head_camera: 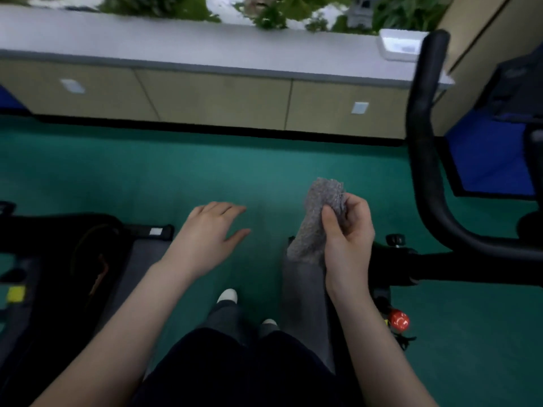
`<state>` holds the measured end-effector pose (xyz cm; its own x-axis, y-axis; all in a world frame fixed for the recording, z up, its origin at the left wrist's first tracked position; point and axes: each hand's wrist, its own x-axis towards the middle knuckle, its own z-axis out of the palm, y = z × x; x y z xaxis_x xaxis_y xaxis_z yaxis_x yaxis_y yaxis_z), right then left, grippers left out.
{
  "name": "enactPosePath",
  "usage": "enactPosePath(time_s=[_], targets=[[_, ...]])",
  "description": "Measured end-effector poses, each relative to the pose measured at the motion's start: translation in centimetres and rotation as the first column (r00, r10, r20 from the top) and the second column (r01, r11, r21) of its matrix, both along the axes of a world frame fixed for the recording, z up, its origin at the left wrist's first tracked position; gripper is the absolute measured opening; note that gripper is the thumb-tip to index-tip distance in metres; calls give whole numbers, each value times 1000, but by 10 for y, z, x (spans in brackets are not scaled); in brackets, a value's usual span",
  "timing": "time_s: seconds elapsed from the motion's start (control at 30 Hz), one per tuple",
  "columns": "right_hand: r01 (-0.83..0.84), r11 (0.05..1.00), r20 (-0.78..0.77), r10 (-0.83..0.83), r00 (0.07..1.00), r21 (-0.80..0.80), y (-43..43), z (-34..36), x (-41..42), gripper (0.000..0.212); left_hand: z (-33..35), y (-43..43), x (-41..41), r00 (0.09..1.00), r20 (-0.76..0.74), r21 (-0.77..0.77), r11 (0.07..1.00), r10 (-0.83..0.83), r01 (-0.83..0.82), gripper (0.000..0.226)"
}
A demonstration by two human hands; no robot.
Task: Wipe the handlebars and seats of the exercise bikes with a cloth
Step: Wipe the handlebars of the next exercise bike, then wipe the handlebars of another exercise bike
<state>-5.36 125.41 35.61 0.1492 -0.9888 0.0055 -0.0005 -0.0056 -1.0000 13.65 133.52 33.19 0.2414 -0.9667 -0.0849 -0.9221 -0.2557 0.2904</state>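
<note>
My right hand (348,230) grips a bunched grey cloth (318,212) in front of me, over the green floor. A black handlebar (426,160) of an exercise bike curves along the right side, its lower bar running out to the right of my right wrist. My left hand (211,230) hovers with straight fingers and holds nothing. A dark bike or machine (58,259) stands at the left. No seat shows in the view.
Beige cabinets (211,98) with a pale countertop run across the back, carrying a white tray (399,45). A red knob (398,318) sits low on the right bike. A blue mat (487,154) lies at the far right. My shoes (227,295) stand on the green floor.
</note>
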Motion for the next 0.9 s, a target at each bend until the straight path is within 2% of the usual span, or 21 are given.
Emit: enactPosePath(time_s=[0.4,0.6,0.73,0.9], targets=[[-255,960,-26,260,965,117,50,-15,89,22,-30,131,71,928,37,109,921,372,-374,63],[-415,900,-25,421,907,132,111,-12,164,24,-25,217,118,837,-9,102,834,546,-543,63],[-535,832,-57,547,835,148,161,-11,210,21,-26,272,147,778,-30,95,776,628,-623,63],[-596,787,-77,612,787,160,216,-10,257,15,-32,333,180,719,-45,61,721,693,-691,62]])
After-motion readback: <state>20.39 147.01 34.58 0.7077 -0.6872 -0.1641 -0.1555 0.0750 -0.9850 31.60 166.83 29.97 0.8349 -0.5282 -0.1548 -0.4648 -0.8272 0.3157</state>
